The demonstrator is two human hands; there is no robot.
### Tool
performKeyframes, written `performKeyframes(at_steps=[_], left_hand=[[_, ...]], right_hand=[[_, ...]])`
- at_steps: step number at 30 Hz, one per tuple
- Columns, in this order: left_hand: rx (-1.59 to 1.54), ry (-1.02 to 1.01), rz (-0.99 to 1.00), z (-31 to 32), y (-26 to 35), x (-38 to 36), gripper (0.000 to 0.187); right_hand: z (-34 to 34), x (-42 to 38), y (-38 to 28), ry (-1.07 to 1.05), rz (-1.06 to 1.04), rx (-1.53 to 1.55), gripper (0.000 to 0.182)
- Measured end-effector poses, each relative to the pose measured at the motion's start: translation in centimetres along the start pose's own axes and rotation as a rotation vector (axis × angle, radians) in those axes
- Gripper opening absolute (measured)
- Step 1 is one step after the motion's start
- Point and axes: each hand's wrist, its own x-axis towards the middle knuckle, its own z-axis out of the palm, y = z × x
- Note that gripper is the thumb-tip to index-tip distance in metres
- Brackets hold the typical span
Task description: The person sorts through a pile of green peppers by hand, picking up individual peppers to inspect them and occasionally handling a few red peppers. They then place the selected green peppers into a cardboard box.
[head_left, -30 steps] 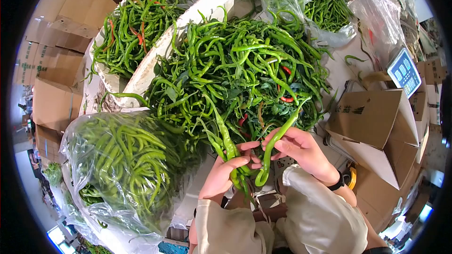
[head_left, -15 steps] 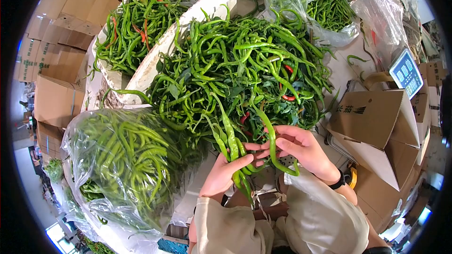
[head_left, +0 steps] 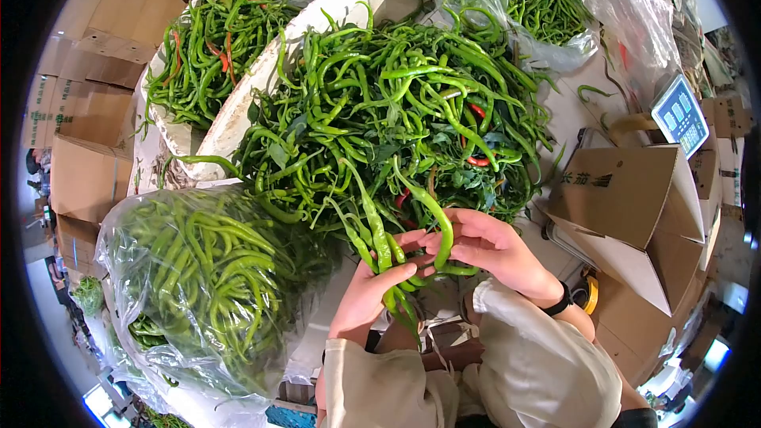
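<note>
My left hand [head_left: 372, 287] is closed round a small bunch of long green peppers [head_left: 383, 250], its thumb lying across them. Just to its right, my right hand [head_left: 493, 250] holds one curved green pepper [head_left: 442, 226] against its fingers; the fingertips of both hands come close together. Beyond the hands is a big heap of green peppers [head_left: 412, 103] with leaves and a few red ones mixed in. Where the fingers overlap behind the peppers, their tips are partly hidden.
A clear bag of green peppers [head_left: 206, 285] stands at left, a white foam box [head_left: 269, 71] with peppers behind it. At right are an open cardboard box [head_left: 618, 198] and a scale display [head_left: 680, 116]. Another pepper bag [head_left: 551, 4] lies at the back.
The curved pepper in my right hand has moved left, closer to the bunch in my left hand. The whole view has shifted slightly.
</note>
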Motion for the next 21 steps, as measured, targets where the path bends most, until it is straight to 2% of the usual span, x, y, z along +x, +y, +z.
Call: performKeyframes(at_steps=[6, 9, 12, 15, 21], left_hand=[[0.070, 0.010, -0.059, -0.5, -0.6, 0.0, 0.057], [0.053, -0.048, -0.104, 0.4, 0.3, -0.1, 0.063], [-0.072, -0.134, -0.122, -0.5, -0.6, 0.2, 0.062], [-0.208, -0.229, -0.092, -0.4, -0.6, 0.6, 0.069], [-0.307, -0.248, -0.054, 0.0, 0.1, 0.6, 0.082]], right_hand=[[0.0, 0.0, -0.1, 0.010, 0.003, 0.048, 0.052], [0.5, 0.0, -0.6, 0.027, 0.028, 0.161, 0.054], [0.6, 0.1, -0.3, 0.016, -0.003, 0.195, 0.054], [0.7, 0.3, 0.0, 0.058, -0.046, 0.254, 0.049], [0.3, -0.6, -1.8, 0.178, 0.041, 0.006, 0.034]])
